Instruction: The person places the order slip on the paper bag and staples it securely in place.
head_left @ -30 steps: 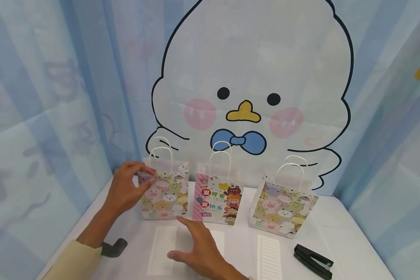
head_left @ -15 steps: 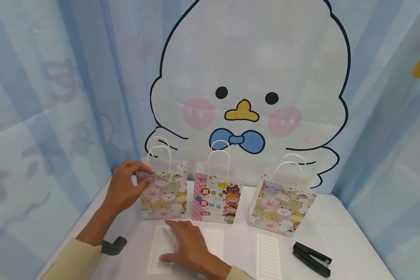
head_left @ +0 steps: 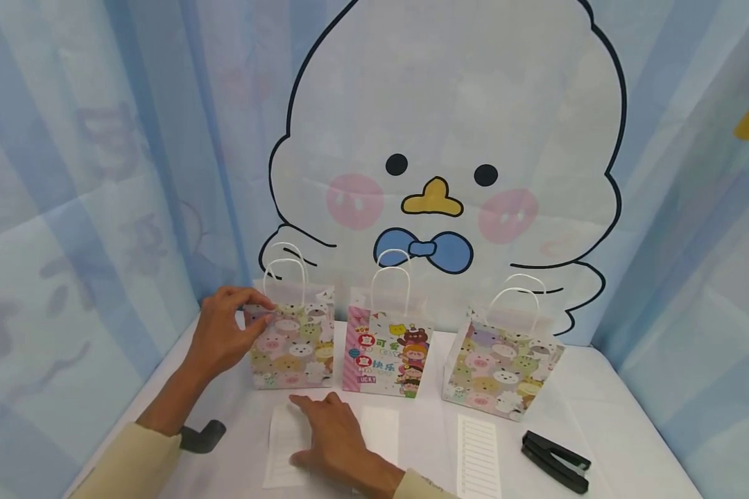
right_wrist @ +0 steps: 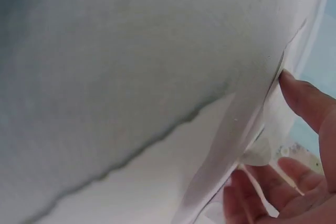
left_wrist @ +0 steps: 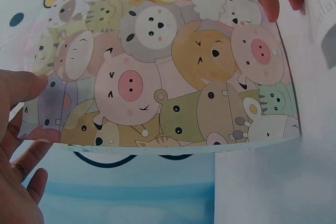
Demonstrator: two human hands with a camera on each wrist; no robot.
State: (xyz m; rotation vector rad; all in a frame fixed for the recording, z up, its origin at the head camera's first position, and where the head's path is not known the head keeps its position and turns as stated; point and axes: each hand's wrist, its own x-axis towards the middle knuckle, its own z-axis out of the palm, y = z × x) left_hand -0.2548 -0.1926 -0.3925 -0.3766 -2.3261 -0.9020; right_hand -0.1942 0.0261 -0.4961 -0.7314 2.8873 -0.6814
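Observation:
My left hand (head_left: 227, 329) pinches the left side edge of the leftmost paper gift bag (head_left: 293, 353), thumb on its animal-print front and fingers behind. In the left wrist view, that bag (left_wrist: 173, 77) fills the middle, with the fingers at its left side. My right hand (head_left: 333, 433) lies over a white lined paper slip (head_left: 283, 450) in front of the bag, thumb and index finger spread apart, their tips on the slip. Part of the slip is hidden under the hand. In the right wrist view the fingers of the right hand (right_wrist: 310, 156) are at a pale sheet's edge.
A pink-striped gift bag (head_left: 387, 353) stands in the middle, an animal-print one (head_left: 499, 367) to the right. Two more paper slips lie in front of them, the right one (head_left: 477, 454) beside a black stapler (head_left: 555, 461). A printed curtain (head_left: 449, 104) hangs behind.
My right hand has moved left and settled over the left slip, whose left edge has shifted slightly. The left hand keeps its pinch on the bag.

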